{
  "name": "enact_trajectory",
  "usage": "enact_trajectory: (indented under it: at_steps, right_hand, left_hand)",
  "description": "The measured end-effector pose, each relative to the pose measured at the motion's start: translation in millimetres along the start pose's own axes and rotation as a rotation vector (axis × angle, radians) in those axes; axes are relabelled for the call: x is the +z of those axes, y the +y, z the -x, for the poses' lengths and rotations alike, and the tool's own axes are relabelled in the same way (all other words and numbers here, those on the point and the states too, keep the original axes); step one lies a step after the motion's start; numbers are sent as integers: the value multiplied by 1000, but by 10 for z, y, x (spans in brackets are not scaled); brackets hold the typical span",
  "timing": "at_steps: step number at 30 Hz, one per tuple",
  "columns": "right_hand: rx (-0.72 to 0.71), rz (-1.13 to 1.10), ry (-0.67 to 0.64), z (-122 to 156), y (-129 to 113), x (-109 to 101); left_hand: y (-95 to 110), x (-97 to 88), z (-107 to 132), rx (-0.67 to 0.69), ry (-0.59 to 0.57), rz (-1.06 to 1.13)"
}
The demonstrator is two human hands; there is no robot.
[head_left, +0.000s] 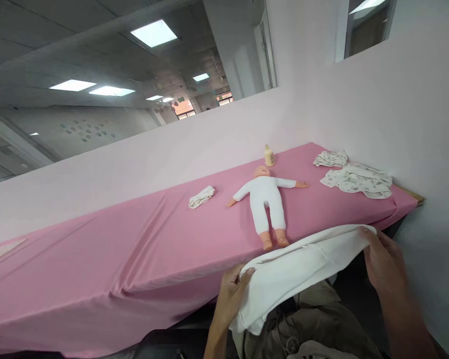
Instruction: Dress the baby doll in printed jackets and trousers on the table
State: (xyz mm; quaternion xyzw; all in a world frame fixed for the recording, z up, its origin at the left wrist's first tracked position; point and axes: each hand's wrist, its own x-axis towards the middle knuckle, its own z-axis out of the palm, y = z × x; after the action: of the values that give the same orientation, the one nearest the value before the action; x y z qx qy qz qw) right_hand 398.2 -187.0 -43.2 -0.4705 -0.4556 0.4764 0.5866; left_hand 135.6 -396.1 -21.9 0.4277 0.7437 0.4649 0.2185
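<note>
A white cloth garment (303, 269) is stretched between my two hands, over my lap and in front of the table's near edge. My left hand (234, 286) pinches its left end, with the lower part hanging down. At the opposite end, my right hand (383, 254) grips the upper corner. Just beyond the garment a baby doll (266, 197) lies on its back on the pink-covered table (153, 239), arms spread, feet toward me. It wears a white long-sleeved suit. Which kind of garment I hold cannot be made out.
A pale yellow bottle (269, 157) stands behind the doll's head. Left of the doll lies a small folded patterned cloth (201, 197). Patterned white clothes (359, 179) and a smaller patterned piece (331, 158) lie at the right end, near the wall (426, 124).
</note>
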Motion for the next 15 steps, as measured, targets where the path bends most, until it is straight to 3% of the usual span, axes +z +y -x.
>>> enact_trajectory:
  at_steps: [2, 4, 5, 7, 9, 11, 13, 15]
  right_hand:
    - [-119, 174, 56, 68, 10, 40]
    - [-328, 301, -12, 189, -16, 107]
    - [-429, 323, -127, 261, -53, 148]
    - [-565, 353, -516, 407, -180, 239]
    - [-614, 384, -966, 537, -351, 337]
    - [-584, 396, -1327, 636, -504, 435]
    - [-488, 428, -1522, 699, -587, 523]
    - [-406, 480, -1560, 722, -602, 587]
  left_hand:
    - [144, -68, 38, 75, -21, -60]
    - [292, -97, 72, 162, -96, -118]
    - [359, -104, 87, 202, -154, -146]
    - [477, -109, 115, 269, -265, -213]
    - [572, -111, 145, 336, -351, -289]
    - [645, -119, 180, 400, -432, -344]
    - [687, -142, 216, 452, -505, -386]
    - [691, -188, 245, 467, -512, -438]
